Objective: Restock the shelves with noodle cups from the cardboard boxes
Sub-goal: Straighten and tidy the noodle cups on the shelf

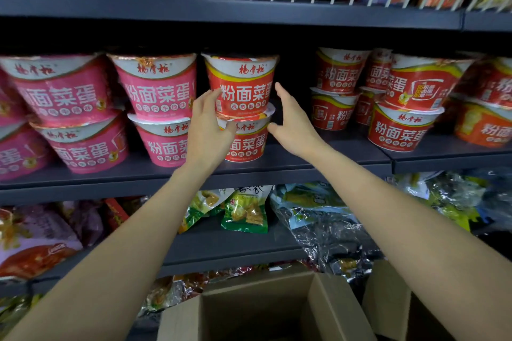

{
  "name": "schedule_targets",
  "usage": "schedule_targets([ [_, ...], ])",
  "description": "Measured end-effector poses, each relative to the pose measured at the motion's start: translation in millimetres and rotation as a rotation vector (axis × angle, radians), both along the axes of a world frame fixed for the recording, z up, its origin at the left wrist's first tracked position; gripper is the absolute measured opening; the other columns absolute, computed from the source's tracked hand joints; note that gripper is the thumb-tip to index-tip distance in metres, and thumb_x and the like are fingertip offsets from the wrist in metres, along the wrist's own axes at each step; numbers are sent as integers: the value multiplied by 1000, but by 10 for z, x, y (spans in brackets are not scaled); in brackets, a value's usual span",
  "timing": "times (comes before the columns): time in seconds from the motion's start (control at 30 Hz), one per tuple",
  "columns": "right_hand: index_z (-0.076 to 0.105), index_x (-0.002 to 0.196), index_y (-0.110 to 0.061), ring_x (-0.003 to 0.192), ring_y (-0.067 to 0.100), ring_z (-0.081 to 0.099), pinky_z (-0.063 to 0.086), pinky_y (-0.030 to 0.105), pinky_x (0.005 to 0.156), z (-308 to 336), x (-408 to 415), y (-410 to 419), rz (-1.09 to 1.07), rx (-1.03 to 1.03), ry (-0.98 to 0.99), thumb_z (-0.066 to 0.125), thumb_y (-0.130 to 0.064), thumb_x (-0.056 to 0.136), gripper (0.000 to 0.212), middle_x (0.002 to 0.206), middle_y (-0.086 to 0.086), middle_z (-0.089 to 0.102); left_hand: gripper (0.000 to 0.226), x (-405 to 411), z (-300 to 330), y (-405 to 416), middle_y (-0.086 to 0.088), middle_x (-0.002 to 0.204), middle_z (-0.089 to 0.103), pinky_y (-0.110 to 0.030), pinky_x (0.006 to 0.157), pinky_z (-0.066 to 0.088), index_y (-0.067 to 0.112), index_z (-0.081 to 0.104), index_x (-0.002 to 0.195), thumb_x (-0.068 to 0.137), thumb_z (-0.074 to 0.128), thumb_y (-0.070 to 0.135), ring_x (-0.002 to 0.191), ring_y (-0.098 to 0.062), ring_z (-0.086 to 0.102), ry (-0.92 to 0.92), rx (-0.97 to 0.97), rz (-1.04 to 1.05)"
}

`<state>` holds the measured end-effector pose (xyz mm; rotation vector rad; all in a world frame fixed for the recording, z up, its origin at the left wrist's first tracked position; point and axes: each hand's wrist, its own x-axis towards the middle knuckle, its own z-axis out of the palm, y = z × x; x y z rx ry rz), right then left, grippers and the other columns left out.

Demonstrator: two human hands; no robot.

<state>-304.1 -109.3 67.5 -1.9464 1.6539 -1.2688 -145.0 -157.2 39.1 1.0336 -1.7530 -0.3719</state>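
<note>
Presently, two red noodle cups stand stacked on the middle shelf (277,169), the upper red cup (241,83) seated on the lid of the lower red cup (245,141). Left hand (206,130): fingers relaxed and spread against the left flank of the stack, thumb lying across the lower cup's rim; grip apart, not clamped. Right hand (293,122): fingers straight, palm facing the stack's right side, just beside it; contact cannot be confirmed; grip apart, holding nothing. Pink noodle cups (158,91) stand stacked two high to the left, and more red cups (399,124) to the right beyond a gap. Below, an open cardboard box (260,313) shows a dark interior; contents not discernible. Green snack packets (245,210) lie on the lower shelf.
</note>
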Motion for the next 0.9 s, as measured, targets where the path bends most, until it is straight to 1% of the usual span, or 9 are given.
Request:
schedule_targets([
  [0.07,31,146,-20,129,16,44,39,33,105,-101,-166,182,-146,-139,188,54,-12,93,58,144,1,45,44,-31,36,260,-3,126,54,-31,93,43,13,49,131,88,57,21,115,-18,49,-116,-247,80],
  [0.13,49,133,-17,105,17,61,53,39,82,-207,-403,377,-240,-328,397,54,-16,91,42,119,-2,64,33,-131,51,429,0,104,65,-29,81,40,12,60,116,87,54,28,100,-20,54,-297,-556,72],
  [0.23,62,115,-15,79,18,66,51,28,64,-357,-921,590,-304,-433,592,56,-19,87,29,92,-5,71,33,-527,18,404,6,83,65,-29,74,37,14,66,106,85,51,35,88,-22,57,-523,-744,-47],
  [0.3,62,113,-15,82,19,67,52,30,64,-489,-1326,641,-343,-339,554,57,-17,88,25,95,-3,71,37,-933,-41,313,7,85,65,-30,73,40,16,63,110,85,48,39,89,-21,58,-625,-663,-115],
  [0.37,58,120,-15,98,19,63,53,36,77,-616,-1697,562,-341,-211,436,57,-16,91,30,111,1,66,42,-1377,-116,144,4,103,63,-33,79,43,18,53,124,89,48,41,101,-22,55,-690,-492,-94],
  [0.5,38,141,-14,119,23,49,40,29,94,-637,-2075,-23,-264,-94,404,55,-13,92,52,142,6,40,56,-2067,-203,-406,-7,131,48,-39,90,42,16,37,138,89,55,36,117,-28,47,-644,-223,77],
  [0.63,14,151,-13,137,35,30,31,38,109,-542,-2191,-766,-347,-54,404,56,-12,91,73,156,18,10,51,-2444,-184,-936,-15,118,60,-41,83,48,5,57,121,75,72,20,104,-34,57,-701,-447,168],
  [0.73,-1,151,-10,137,39,29,31,38,108,-509,-2271,-1155,-502,-15,285,58,-12,90,85,156,24,-3,48,-2670,-135,-1163,-15,129,52,-44,95,37,5,50,130,86,61,20,119,-33,47,-724,-426,115],
  [0.9,22,148,-6,135,32,35,30,29,105,-568,-2309,-1229,-454,-68,267,58,-6,87,71,156,17,16,40,-2817,-107,-1290,-9,128,52,-38,92,37,11,49,127,94,50,33,117,-27,46,-720,-428,166],
])
